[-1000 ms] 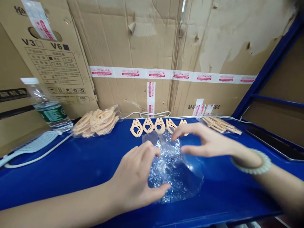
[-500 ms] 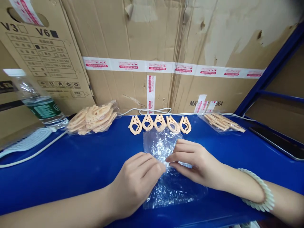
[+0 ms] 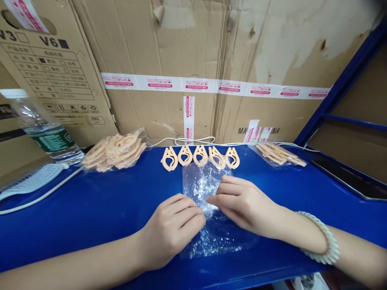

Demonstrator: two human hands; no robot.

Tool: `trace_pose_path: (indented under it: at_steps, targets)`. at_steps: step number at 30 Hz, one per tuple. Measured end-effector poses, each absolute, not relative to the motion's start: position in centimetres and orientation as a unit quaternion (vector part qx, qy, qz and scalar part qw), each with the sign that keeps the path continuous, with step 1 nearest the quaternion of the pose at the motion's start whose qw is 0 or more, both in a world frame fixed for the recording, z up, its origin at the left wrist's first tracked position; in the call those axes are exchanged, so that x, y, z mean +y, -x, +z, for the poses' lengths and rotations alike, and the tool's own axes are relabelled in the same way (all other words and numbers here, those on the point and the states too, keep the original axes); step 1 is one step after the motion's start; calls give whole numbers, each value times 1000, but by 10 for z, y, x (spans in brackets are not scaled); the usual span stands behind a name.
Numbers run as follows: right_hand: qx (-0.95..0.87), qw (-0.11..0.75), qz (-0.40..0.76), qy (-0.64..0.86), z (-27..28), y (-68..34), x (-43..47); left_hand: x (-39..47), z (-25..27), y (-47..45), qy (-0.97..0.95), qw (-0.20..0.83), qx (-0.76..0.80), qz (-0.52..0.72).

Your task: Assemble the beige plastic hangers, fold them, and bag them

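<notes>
A crinkled clear plastic bag (image 3: 205, 181) lies flat on the blue table in front of me. My left hand (image 3: 178, 225) is closed at the bag's left side, its fingertips curled out of sight against the film. From the right, my right hand (image 3: 238, 201) reaches over the bag, thumb and fingers pinched together on the film close to the left hand. Just beyond the bag's far edge stands a row of several peach folding hangers (image 3: 200, 156), folded up. A pale beaded bracelet (image 3: 328, 241) circles my right wrist.
Bagged peach hangers (image 3: 121, 151) are piled at the back left, and another bagged bundle (image 3: 279, 155) lies at the back right. A water bottle (image 3: 53, 137), a white slatted object (image 3: 36, 179), a white cable (image 3: 193, 141) and a phone (image 3: 347, 179) surround the work area. Cardboard (image 3: 145, 48) forms the back wall.
Both hands remain at the bag; the right thumb and fingers have drawn closer together. The whole view has shifted slightly, so things appear a little further left.
</notes>
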State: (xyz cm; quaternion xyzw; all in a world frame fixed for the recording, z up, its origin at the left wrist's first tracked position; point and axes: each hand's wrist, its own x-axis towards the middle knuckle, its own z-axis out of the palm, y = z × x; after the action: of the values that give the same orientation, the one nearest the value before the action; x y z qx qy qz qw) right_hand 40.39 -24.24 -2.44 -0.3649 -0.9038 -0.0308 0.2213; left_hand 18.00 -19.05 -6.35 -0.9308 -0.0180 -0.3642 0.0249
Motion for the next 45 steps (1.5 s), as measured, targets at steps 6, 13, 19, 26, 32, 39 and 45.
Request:
trace_pose_path:
  at_steps: [6, 13, 19, 26, 32, 39, 45]
  targets:
    - [-918, 167, -32, 359, -24, -402, -245, -191, -63, -180, 930, -6, -51, -364]
    - [-919, 154, -5, 362, -22, -400, -245, -190, -70, -181, 908, -46, -81, -409]
    - [-914, 173, 5, 366, -25, -398, -248, -191, -68, -182, 909, -61, -79, -405]
    - [-909, 206, -57, 359, -32, -395, -246, -191, -68, -182, 912, -62, -77, -397]
    - [-913, 218, -72, 336, -37, -390, -246, -189, -69, -183, 922, -30, -80, -378]
    - [-892, 316, -36, 321, -25, -406, -233, -187, -64, -181, 919, -20, -64, -388]
    - [-806, 224, -122, 535, -25, -488, -174, -182, -64, -179, 915, -15, -69, -396]
